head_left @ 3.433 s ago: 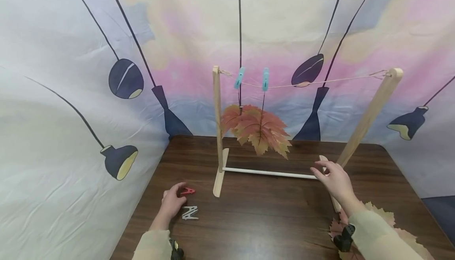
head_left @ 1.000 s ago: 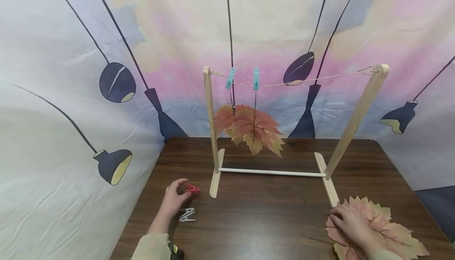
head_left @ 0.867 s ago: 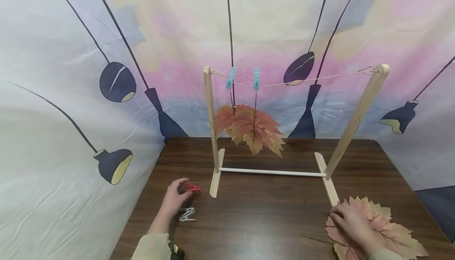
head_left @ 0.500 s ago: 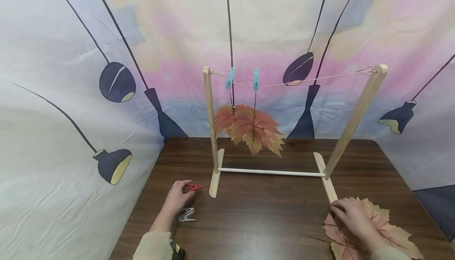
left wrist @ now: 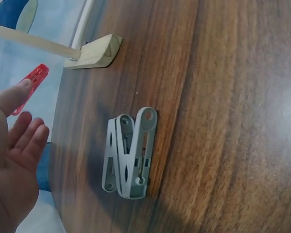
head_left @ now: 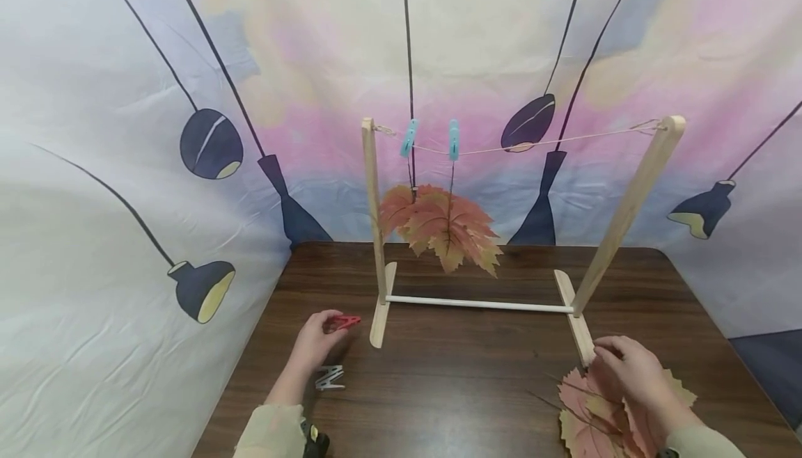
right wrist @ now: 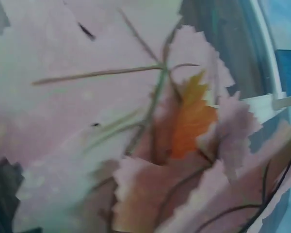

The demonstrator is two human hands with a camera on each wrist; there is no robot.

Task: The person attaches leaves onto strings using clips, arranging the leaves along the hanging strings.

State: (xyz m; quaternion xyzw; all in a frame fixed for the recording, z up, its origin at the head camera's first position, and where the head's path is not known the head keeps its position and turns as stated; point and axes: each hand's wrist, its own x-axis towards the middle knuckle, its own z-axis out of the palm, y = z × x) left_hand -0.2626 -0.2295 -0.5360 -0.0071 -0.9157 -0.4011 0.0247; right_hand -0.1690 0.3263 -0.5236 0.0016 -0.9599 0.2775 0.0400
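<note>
My left hand (head_left: pixel 316 341) pinches a red clothespin (head_left: pixel 347 322) between thumb and fingers, raised a little off the table in the left wrist view. Just below that hand lie grey clothespins (left wrist: pixel 131 155), side by side on the wood. On the right, my right hand (head_left: pixel 638 373) grips an artificial maple leaf (head_left: pixel 679 387) over other maple leaves (head_left: pixel 589 427) with thin dark stems. Pink and orange leaves (right wrist: pixel 194 116) fill the right wrist view, where that hand is hidden. Two more leaves (head_left: pixel 447 225) hang from blue clothespins (head_left: pixel 454 139) on a string.
A wooden stand with two posts (head_left: pixel 629 214) carries the string (head_left: pixel 532 143) across its top and a white rod (head_left: pixel 479 303) low down. It stands on the brown table (head_left: pixel 464 381). Behind is a cloth printed with hanging lamps (head_left: pixel 200 291).
My left hand has lifted the red clothespin slightly to the right. My right hand has gone from the stand's foot to the leaves, and the leaf under it has shifted with its latest upward movement.
</note>
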